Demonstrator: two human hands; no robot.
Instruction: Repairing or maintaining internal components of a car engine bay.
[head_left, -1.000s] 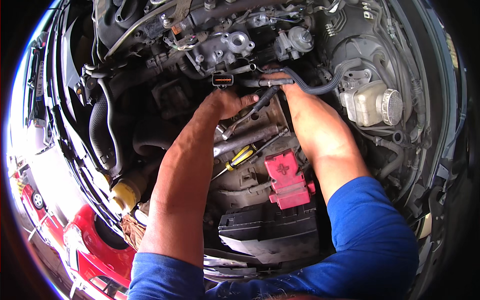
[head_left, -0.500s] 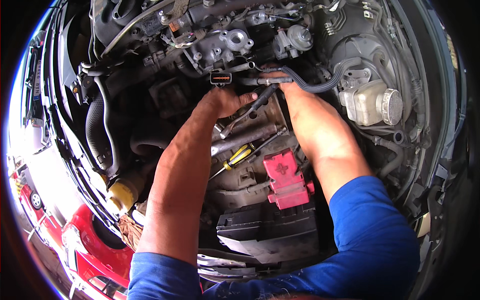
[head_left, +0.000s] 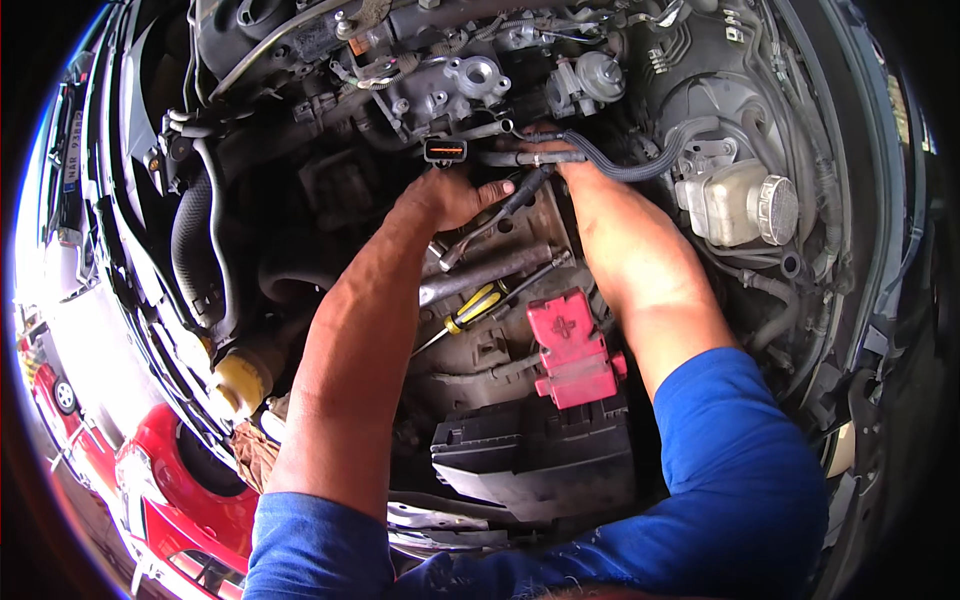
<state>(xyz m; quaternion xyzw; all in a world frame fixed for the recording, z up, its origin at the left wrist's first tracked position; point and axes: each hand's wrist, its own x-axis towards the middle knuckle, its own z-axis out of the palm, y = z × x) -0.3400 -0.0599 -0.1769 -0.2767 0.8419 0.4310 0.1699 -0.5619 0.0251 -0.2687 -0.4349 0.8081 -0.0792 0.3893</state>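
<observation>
Both my arms reach deep into an engine bay. My left hand (head_left: 448,200) is beside a dark rectangular electrical connector (head_left: 445,151), its thumb stretched to the right and its other fingers hidden. Close to that thumb, a black-sleeved cable (head_left: 530,190) slants down to a metal end. My right hand (head_left: 556,148) is down behind a pipe-like hose (head_left: 540,158) and a ribbed black hose (head_left: 640,168); its fingers are out of sight. Below the hands, a yellow-and-black screwdriver (head_left: 478,306) lies across the metal parts, next to a red plastic terminal cover (head_left: 568,335).
A black plastic box (head_left: 530,460) stands nearest my body. A white fluid reservoir (head_left: 732,205) sits at the right, a yellowish one (head_left: 240,385) at the lower left. Bare metal engine parts (head_left: 470,85) fill the far side. Red cars (head_left: 185,490) stand outside at the left.
The view has shifted slightly. Both hands stay in nearly the same places among the hoses, and the screwdriver and red cover look unmoved.
</observation>
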